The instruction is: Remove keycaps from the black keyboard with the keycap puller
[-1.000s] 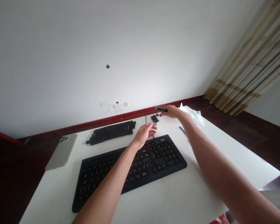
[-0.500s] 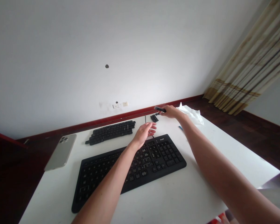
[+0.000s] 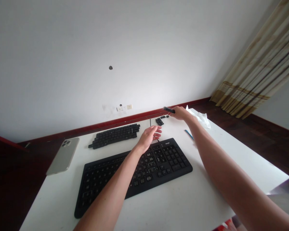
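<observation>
A black keyboard (image 3: 175, 167) lies tilted across the white table, many of its keycaps off on the left and middle part. Above its back edge hovers my left hand (image 3: 148, 137), palm turned sideways, fingers loosely apart and nothing in them. Farther back, my right hand (image 3: 179, 113) grips a slim black brush (image 3: 169, 110) whose greyish tip points left. Below that hand, a small group of loose keycaps (image 3: 159, 121) rests near the table's back edge. Removed keycaps (image 3: 117, 135) also stand in rows behind the keyboard on the left.
A phone (image 3: 63, 156) lies face down at the table's left edge. Crumpled white tissue (image 3: 200, 118) sits at the back right, and a thin blue stick (image 3: 189, 134) lies beside my right forearm. The keyboard's cable (image 3: 150, 122) runs toward the back edge, near the wall.
My right hand has moved slightly right and up with the brush, uncovering more of the blue stick and a loose keycap. My left hand has stayed nearly still.
</observation>
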`<state>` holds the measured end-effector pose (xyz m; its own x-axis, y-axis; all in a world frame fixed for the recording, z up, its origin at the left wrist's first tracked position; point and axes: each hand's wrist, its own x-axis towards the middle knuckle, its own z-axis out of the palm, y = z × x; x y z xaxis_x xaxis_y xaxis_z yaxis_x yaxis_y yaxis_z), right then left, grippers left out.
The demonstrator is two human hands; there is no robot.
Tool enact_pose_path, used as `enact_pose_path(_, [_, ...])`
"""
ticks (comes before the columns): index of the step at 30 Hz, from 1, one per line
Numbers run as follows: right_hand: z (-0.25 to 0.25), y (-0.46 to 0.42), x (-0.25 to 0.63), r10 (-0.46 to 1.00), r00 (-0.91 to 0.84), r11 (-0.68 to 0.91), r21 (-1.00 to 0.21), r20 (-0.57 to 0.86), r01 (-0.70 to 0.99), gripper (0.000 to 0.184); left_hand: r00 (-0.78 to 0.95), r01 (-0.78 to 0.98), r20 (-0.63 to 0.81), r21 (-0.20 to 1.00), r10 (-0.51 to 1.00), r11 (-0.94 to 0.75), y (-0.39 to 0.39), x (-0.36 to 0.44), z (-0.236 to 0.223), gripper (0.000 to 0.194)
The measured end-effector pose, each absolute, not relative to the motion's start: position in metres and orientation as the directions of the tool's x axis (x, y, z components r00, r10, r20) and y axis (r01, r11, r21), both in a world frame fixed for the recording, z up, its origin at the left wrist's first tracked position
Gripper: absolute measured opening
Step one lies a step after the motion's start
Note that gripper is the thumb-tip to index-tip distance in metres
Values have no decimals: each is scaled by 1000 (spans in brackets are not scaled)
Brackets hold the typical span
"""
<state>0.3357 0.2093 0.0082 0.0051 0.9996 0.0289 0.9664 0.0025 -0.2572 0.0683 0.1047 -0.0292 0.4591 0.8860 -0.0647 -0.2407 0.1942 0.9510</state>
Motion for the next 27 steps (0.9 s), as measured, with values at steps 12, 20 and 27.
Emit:
enact_pose_path(12, [7,205,325,999,22,-29,-254,-32,967,29,456,-253,-55,949,888,189,105,69,-31,42])
enact_pose_path(20, [5,210,328,999,14,-2,-260,45,966,31,464,-243,-59,951,884,190,104,69,-30,42])
enact_pose_path(27, [-6,212,327,992,22,15,-288,127,957,36,464,-250,-55,949,884,190,104,68,-28,42])
